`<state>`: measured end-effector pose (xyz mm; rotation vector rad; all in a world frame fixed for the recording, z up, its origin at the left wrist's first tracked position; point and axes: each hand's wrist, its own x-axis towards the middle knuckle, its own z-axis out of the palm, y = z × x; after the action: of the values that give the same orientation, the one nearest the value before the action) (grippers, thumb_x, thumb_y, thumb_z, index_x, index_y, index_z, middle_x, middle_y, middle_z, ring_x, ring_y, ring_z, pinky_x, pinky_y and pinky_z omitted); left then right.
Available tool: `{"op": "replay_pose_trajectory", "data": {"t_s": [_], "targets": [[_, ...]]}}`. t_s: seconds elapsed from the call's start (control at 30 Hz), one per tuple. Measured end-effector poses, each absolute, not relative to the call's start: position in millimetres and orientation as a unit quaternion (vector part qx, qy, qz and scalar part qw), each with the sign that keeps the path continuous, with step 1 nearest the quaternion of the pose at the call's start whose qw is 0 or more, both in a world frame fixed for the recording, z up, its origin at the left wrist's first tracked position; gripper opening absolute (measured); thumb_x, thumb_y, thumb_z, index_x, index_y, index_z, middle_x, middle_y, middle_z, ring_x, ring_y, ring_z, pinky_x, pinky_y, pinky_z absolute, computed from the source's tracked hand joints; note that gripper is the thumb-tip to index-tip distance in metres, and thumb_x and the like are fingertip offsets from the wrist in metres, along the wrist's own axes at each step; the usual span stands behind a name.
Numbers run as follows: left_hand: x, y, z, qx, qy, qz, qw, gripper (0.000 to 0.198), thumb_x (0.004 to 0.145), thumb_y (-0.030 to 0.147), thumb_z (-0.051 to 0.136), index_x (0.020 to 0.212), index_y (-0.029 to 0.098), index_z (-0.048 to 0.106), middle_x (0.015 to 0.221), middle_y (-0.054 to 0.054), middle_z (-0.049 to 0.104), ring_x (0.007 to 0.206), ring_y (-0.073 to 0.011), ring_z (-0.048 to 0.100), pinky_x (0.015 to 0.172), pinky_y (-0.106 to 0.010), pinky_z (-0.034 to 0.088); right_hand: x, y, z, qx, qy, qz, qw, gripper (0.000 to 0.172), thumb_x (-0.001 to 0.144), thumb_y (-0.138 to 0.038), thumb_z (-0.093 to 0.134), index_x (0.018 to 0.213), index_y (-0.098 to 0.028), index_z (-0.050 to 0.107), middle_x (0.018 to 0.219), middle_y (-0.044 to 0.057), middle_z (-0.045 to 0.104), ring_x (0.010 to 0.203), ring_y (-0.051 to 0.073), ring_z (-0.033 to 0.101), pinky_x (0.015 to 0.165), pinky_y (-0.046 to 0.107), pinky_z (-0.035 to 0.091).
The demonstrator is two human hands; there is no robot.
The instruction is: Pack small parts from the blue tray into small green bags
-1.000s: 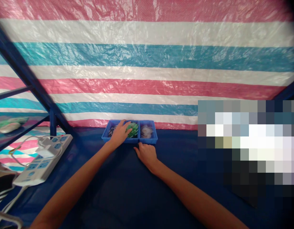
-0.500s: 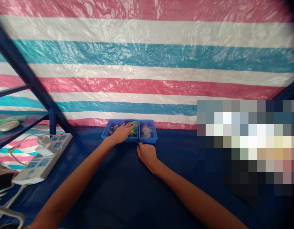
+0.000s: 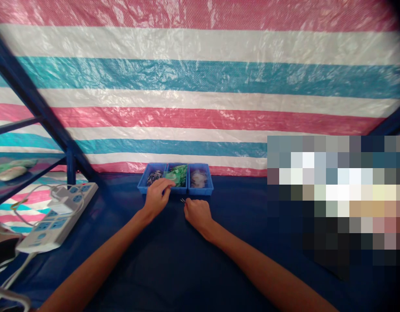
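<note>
Three blue bins stand side by side at the back of the dark blue table. Small dark and silvery pieces lie in the left bin, green packets in the middle bin, and pale translucent items in the right bin. My left hand, at the front of the left and middle bins, pinches a pale green packet by its lower edge. Just in front of the bins, my right hand is closed on thin metallic pieces, whose tips stick out at the left.
A white power strip with plugs and cables lies on the left of the table. Behind the bins hangs a striped plastic sheet. A blue frame post stands at left. The right side is pixelated.
My left hand has drawn back from the middle bin toward me, and a pale green packet now shows at its fingers. My right hand has shifted slightly, with the thin pieces' tips now visible.
</note>
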<state>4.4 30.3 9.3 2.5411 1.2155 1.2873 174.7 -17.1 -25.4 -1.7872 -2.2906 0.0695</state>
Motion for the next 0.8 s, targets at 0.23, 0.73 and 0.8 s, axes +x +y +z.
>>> {"op": "replay_pose_trajectory", "data": {"t_s": [0.23, 0.73, 0.8], "targets": [[-4, 14, -10, 0.854, 0.441, 0.274, -0.019, 0.02, 0.082, 0.014, 0.05, 0.094, 0.021, 0.064, 0.089, -0.003, 0.068, 0.081, -0.0163, 0.064, 0.074, -0.025, 0.048, 177, -9, -27, -0.592, -0.796, 0.042, 0.122, 0.022, 0.093, -0.025, 0.038, 0.097, -0.018, 0.059, 0.085, 0.009, 0.071, 0.077, 0.021, 0.068, 0.066, 0.027, 0.044], [-1, 16, -23, 0.864, 0.369, 0.343, 0.017, 0.029, 0.089, 0.027, 0.051, 0.116, 0.021, 0.058, 0.103, -0.005, 0.066, 0.093, -0.0157, 0.062, 0.084, -0.027, 0.05, 177, -9, -35, -0.59, -0.784, 0.003, 0.193, 0.023, 0.098, -0.024, 0.028, 0.104, -0.02, 0.05, 0.097, 0.006, 0.067, 0.078, 0.016, 0.066, 0.057, 0.021, 0.039], [-2, 16, -24, 0.869, 0.349, 0.35, 0.029, 0.028, 0.089, 0.028, 0.051, 0.115, 0.021, 0.059, 0.104, -0.006, 0.066, 0.094, -0.0159, 0.062, 0.085, -0.028, 0.05, 177, -9, -36, -0.575, -0.792, -0.004, 0.204, 0.023, 0.098, -0.023, 0.028, 0.106, -0.02, 0.05, 0.099, 0.005, 0.067, 0.079, 0.015, 0.065, 0.057, 0.02, 0.038]]}}
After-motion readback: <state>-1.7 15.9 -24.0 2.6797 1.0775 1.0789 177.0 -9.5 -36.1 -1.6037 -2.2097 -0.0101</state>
